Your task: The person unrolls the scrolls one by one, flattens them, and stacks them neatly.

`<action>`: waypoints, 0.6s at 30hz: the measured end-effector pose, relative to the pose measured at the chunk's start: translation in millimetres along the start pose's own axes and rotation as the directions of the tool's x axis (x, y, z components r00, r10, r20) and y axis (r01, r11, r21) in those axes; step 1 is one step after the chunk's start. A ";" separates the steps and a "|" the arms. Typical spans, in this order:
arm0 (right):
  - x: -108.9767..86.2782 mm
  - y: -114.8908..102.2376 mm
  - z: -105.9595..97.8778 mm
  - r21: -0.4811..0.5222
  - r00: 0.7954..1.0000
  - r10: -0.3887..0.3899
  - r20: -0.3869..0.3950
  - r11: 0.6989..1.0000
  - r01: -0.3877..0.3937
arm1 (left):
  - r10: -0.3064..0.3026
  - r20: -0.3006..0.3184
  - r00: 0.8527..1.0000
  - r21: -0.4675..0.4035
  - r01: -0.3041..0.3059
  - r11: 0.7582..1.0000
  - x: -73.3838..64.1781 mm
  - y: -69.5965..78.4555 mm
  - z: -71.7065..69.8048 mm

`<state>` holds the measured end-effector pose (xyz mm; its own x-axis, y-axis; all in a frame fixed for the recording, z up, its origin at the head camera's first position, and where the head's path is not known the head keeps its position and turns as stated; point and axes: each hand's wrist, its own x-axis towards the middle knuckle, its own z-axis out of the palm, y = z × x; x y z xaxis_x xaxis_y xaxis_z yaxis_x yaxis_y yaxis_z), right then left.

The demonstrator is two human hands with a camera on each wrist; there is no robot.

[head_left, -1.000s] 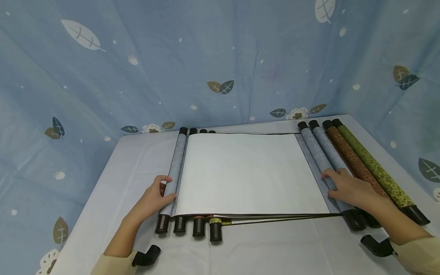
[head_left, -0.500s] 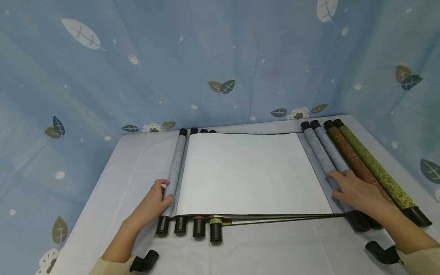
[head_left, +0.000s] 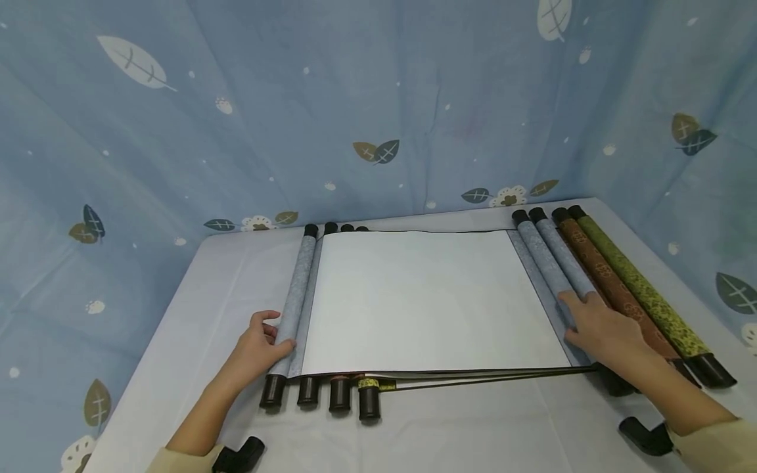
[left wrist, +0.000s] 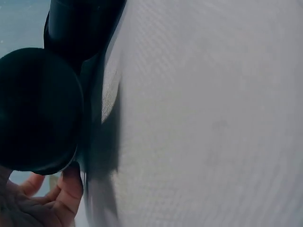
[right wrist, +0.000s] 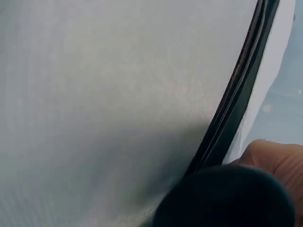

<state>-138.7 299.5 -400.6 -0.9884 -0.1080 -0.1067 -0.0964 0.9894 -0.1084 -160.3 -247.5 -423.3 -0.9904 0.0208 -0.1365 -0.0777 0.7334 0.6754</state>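
A hanging scroll lies unrolled, its white blank sheet bordered by mottled blue-grey strips. My left hand grips the blue-grey left roller near its front end, thumb on the inner side and fingers on the outer. On the other side my right hand holds the right blue-grey roller from above, hiding its front part. In the left wrist view a round black end cap covers part of the fingers. A dark rounded end sits before the right hand in its wrist view.
More scrolls are layered beneath, black knobs showing at the front left. At right lie a second blue-grey roller, a brown one and a green one. A patterned blue cloth hangs behind the white table.
The left hand and left roller have shifted slightly left and toward the front, away from the knob beside it. The right hand stays on its roller with little movement.
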 end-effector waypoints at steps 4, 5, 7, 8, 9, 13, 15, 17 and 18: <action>-2.5 -2.0 2.5 -0.012 1.000 -0.003 -0.016 1.000 0.003 | 0.017 0.011 1.000 -0.001 -0.017 1.000 2.0 0.0 1.6; -3.0 -2.4 3.2 -0.018 1.000 -0.008 -0.024 1.000 0.007 | 0.019 0.022 1.000 0.002 -0.019 1.000 2.4 0.6 1.8; -3.7 -2.0 4.4 -0.034 0.999 -0.023 -0.046 0.999 0.022 | 0.022 0.040 0.999 0.014 -0.023 1.000 2.8 2.0 1.8; -3.8 -1.7 4.7 -0.043 0.998 -0.030 -0.054 0.999 0.027 | 0.023 0.047 0.999 0.024 -0.024 0.999 2.8 2.6 1.5; -4.0 -1.2 5.3 -0.050 0.997 -0.037 -0.062 0.998 0.034 | 0.023 0.054 0.998 0.033 -0.024 0.999 1.8 3.0 0.9; -4.6 0.9 4.2 -0.048 0.998 -0.049 -0.032 0.998 0.047 | 0.043 0.064 0.997 0.081 -0.048 0.996 -2.7 4.3 -3.0; -4.9 2.2 0.2 -0.018 0.999 -0.033 0.018 0.999 0.033 | 0.069 0.054 0.996 0.106 -0.075 0.992 -4.6 5.6 -5.2; -5.1 3.5 -6.7 0.004 0.998 -0.015 0.068 1.000 0.015 | 0.089 0.037 0.995 0.124 -0.093 0.988 -6.6 8.1 -7.9; -5.6 3.9 -10.7 0.019 0.996 -0.008 0.084 1.000 0.007 | 0.099 0.026 0.995 0.130 -0.101 0.986 -7.7 9.8 -9.4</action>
<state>-134.7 305.0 -389.8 -0.9743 -0.1240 -0.1880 -0.1010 0.9867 -0.1275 -154.5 -246.8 -408.8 -0.9899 0.1107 -0.0880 0.0385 0.8096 0.5858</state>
